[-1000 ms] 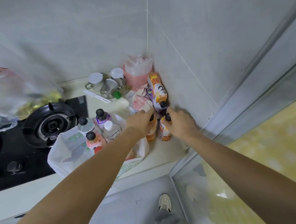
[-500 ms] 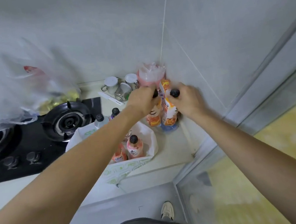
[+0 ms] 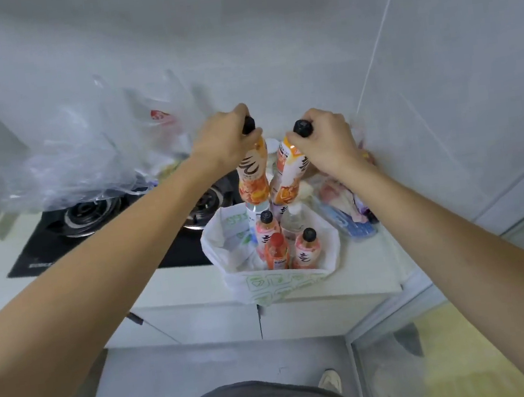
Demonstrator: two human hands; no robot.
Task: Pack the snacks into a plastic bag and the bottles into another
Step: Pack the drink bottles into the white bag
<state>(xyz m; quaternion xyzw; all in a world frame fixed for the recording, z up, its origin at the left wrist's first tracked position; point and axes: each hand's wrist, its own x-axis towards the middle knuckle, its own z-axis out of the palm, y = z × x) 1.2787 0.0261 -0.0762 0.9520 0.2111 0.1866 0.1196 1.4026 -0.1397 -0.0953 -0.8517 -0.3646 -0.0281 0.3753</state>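
My left hand [image 3: 224, 136] grips the black-capped neck of an orange-labelled bottle [image 3: 253, 179]. My right hand [image 3: 326, 136] grips the neck of a second orange-labelled bottle [image 3: 289, 178]. Both bottles hang upright just above the open mouth of a white plastic bag with green print [image 3: 228, 256] that stands on the counter. Several bottles stand inside that bag, among them two pink ones with black caps [image 3: 307, 252] and a red-capped orange one [image 3: 277, 251]. A clear plastic bag [image 3: 82, 162] holding snacks sits over the stove at the left.
A black gas stove [image 3: 96, 216] lies left of the white bag. Snack packets [image 3: 345, 210] lie against the tiled wall at the right of the bag. The white counter edge [image 3: 333, 292] runs below, with cabinet doors under it and grey floor beneath.
Both hands have lifted their bottles from the counter by the wall and carried them left and up, over the white bag. The camera has pulled back and tilted.
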